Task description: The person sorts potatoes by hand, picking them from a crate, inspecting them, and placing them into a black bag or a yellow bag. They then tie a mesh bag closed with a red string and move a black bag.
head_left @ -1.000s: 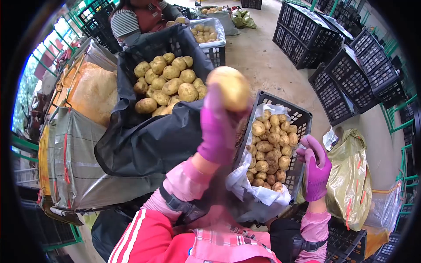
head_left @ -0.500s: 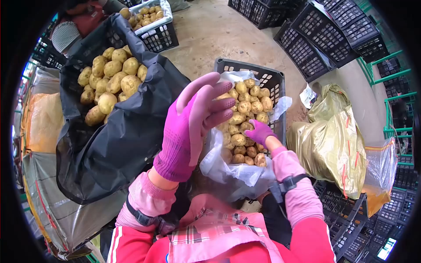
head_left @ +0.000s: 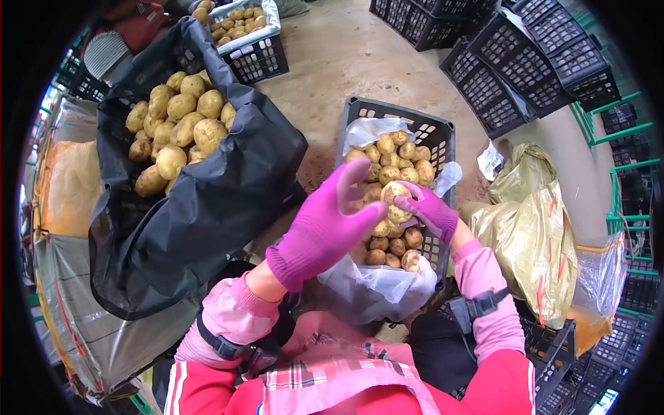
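My right hand (head_left: 434, 211), in a purple glove, is closed on a potato (head_left: 395, 194) lifted just over the crate. Also gloved, my left hand (head_left: 325, 225) is open beside that potato, thumb and fingers apart and holding nothing. Below both hands stands a black plastic crate (head_left: 443, 138) lined with thin white sheeting (head_left: 377, 282). Inside it lie many small potatoes (head_left: 389, 159), with browner ones at the near end. My left hand hides part of the pile.
To the left, a dark cloth-lined container (head_left: 242, 149) holds larger potatoes (head_left: 181, 107). Another lined crate (head_left: 259, 61) of potatoes stands behind, near a person (head_left: 135, 31). Stacked black crates (head_left: 508, 66) and yellowish plastic bags (head_left: 522, 235) are on the right.
My right hand has come up from the pile with a potato in it. My left hand has lowered and turned toward it, its fingers parted. The view has shifted slightly.
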Motion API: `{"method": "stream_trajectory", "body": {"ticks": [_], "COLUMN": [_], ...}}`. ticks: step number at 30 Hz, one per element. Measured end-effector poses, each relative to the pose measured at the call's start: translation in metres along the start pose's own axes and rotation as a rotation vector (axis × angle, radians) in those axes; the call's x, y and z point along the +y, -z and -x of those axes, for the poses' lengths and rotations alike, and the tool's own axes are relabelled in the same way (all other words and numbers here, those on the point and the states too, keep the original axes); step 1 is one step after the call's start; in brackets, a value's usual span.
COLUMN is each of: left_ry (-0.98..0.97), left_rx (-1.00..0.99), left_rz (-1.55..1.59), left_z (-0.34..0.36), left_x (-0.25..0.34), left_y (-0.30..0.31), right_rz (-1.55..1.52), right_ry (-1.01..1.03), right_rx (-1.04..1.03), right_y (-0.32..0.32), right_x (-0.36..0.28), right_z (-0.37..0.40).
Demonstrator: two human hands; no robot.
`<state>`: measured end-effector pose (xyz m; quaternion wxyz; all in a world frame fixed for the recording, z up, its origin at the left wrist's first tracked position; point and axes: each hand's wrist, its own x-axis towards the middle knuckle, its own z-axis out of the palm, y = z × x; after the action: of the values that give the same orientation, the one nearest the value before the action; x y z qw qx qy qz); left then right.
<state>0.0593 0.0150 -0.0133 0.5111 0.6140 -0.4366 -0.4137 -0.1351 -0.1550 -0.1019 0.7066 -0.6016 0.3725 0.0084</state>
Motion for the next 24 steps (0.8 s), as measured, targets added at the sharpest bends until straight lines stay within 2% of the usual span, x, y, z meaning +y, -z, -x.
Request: {"method": "stream_trajectory", "body": {"ticks": [3,6,7,9,11,15,17,18,20,24], "left_ry": [-0.037,-0.019,-0.163,-0.24,-0.282,-0.313,-0.397,-0.361,-0.295,-0.236], "left_rx": [-0.147,-0.236,-0.224,-0.212,-0.186,-0.094,-0.032,-0.039,-0.06,-0.096], "left_rz": [-0.283,-0.116,-0.095,-0.089,-0.087,-0.115,-0.167,-0.143,-0.094,-0.078], "left_z": [0.01,0.018,0.018,0.023,0.028,0.03,0.026,0.027,0.027,0.023], "left_x": [-0.003,0.015,0.01,0.013,0.012,0.007,0.006,0.007,0.013,0.012], "left_y": [-0.013,-0.028,-0.03,-0.036,-0.041,-0.047,-0.051,-0.05,-0.049,-0.045], "right_rz": [0.212,0.286,0.343,0.406,0.31,0.395,0.307,0.263,0.388,0.254], "right_ry": [0.295,0.414,0.42,0.499,0.522,0.483,0.522,0.542,0.623,0.505], "right_rx": [0.002,0.105,0.164,0.278,0.32,0.387,0.393,0.395,0.465,0.434], "right_y": [-0.022,-0.051,-0.054,-0.062,-0.073,-0.08,-0.084,-0.087,-0.085,-0.091], "right_x": [-0.048,-0.067,-0.069,-0.064,-0.064,-0.058,-0.059,-0.059,-0.052,-0.057], "right_z": [0.054,0.097,0.106,0.119,0.125,0.126,0.124,0.124,0.116,0.117]}}
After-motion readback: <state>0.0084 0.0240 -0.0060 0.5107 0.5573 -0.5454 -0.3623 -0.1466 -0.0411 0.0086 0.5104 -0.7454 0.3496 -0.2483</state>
